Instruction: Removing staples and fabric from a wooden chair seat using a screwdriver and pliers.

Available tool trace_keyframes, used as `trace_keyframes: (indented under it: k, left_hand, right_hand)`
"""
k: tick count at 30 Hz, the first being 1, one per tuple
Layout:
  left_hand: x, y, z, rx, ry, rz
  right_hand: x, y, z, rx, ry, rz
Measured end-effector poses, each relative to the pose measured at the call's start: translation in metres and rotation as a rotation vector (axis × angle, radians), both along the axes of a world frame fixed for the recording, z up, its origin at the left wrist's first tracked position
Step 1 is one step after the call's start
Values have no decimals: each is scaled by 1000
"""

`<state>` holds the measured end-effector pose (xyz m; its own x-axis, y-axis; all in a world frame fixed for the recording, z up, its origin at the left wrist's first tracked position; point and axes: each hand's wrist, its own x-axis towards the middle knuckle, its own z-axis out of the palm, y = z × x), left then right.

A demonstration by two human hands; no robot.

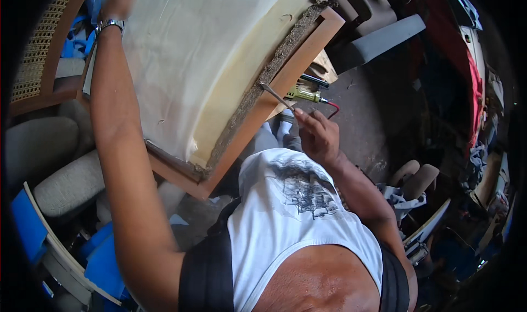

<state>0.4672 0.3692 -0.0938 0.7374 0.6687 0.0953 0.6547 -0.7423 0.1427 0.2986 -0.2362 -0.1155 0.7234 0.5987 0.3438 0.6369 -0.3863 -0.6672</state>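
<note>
In front of me stands a wooden seat or back frame [241,139], tilted. A worn pale cover [170,54] over yellowed padding fills it, and a rough dark fibrous strip [236,120] runs along its edge. My right hand [320,135] is closed on a slim metal tool [279,98], whose flattened tip touches the seam between the strip and the wood. My left hand [116,4], with a metal watch [111,24] at the wrist, is at the frame's far left side. Motion blur smears its fingers, so its grip cannot be told.
A cane-woven wooden panel [41,43] stands at the left. Grey cushions [71,183] and blue curved pieces [104,262] lie below it. Beyond the frame, a yellow-green tool [304,94] with a red hose lies near my feet. Grey padded seats [379,40] crowd the far right.
</note>
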Motion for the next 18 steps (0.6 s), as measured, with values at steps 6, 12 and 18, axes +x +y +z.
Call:
trace_keyframes:
  k: [6,12,18]
  left_hand:
    - [-9,11,-3,-64,-24,-33]
    - [-19,16,8,-143,-9,-74]
    - [-19,10,11,-170,-15,-68]
  right_hand:
    - [-10,-3,27,-36,178,10]
    - [-65,8,125,-392,138,-150]
    - [-97,39,145,-560,112,-209]
